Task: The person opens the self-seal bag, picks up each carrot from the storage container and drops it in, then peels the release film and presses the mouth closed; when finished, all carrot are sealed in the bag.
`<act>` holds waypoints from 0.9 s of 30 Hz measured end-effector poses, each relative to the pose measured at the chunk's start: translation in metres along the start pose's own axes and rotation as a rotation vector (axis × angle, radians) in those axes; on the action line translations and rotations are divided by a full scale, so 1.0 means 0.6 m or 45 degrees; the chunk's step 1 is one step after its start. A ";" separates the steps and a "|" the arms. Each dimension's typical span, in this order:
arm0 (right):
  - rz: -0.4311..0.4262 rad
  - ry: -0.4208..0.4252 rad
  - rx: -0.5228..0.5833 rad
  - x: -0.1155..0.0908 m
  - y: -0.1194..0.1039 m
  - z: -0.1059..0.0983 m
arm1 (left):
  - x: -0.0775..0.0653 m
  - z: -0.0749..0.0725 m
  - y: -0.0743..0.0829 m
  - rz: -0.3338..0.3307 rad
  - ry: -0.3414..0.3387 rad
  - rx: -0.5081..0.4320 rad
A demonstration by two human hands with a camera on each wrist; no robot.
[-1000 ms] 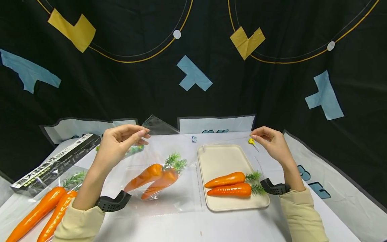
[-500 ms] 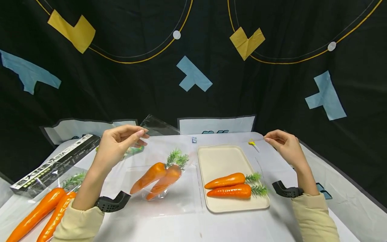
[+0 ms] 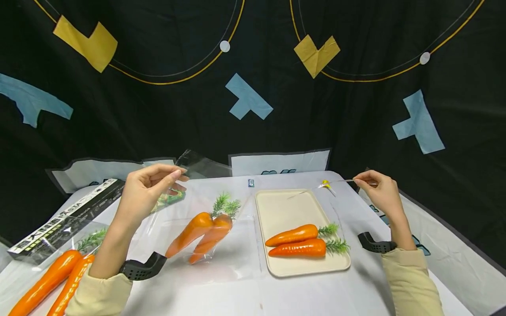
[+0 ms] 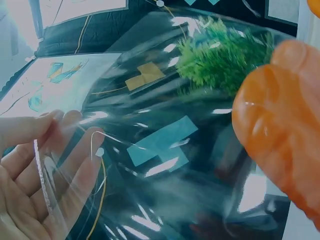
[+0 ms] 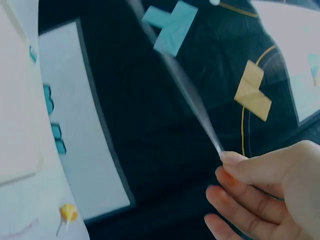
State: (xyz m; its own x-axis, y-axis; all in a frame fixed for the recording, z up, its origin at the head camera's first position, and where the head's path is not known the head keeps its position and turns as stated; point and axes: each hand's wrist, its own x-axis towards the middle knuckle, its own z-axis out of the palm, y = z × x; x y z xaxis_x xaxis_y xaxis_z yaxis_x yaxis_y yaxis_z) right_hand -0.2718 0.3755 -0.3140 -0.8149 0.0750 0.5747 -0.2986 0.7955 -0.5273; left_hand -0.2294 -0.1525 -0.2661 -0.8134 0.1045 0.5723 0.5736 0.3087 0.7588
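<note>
My left hand (image 3: 152, 193) pinches the upper edge of a clear plastic bag (image 3: 205, 165) between thumb and fingers. Inside it are two orange carrots (image 3: 191, 230) with green feathery tops (image 3: 225, 205); the left wrist view shows these carrots (image 4: 272, 110) close up through the film. To the right, my right hand (image 3: 381, 193) pinches the end of a thin clear strip (image 5: 195, 107). The strip's far end reaches over a cream tray (image 3: 292, 206), apart from the bag. Two more carrots (image 3: 294, 235) lie on the tray's front part.
At the left lie more bagged carrots (image 3: 49, 278) beside a long black-and-white box (image 3: 67, 217). A small blue packet (image 3: 251, 183) lies near the table's back edge. Behind the tray is a yellow-headed stick (image 3: 326, 184). Something green (image 3: 170, 198) shows behind the left hand.
My right hand has moved to the right, drawing the clear strip away from the bag over the tray. My left hand keeps its hold, and the bagged carrots have swung slightly.
</note>
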 end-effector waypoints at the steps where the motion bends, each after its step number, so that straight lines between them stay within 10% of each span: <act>1: 0.017 0.011 -0.015 -0.001 0.003 -0.001 | 0.000 0.000 -0.001 -0.004 -0.007 0.004; 27: 0.258 0.256 -0.199 -0.007 0.082 -0.025 | -0.002 0.003 0.000 -0.026 -0.019 0.017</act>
State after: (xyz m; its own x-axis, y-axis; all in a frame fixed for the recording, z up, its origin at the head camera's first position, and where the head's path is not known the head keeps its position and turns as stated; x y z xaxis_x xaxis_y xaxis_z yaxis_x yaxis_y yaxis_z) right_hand -0.2754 0.4234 -0.3329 -0.7307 0.3460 0.5885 -0.0480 0.8339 -0.5498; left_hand -0.2290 -0.1508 -0.2674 -0.8264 0.1123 0.5518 0.5555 0.3233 0.7661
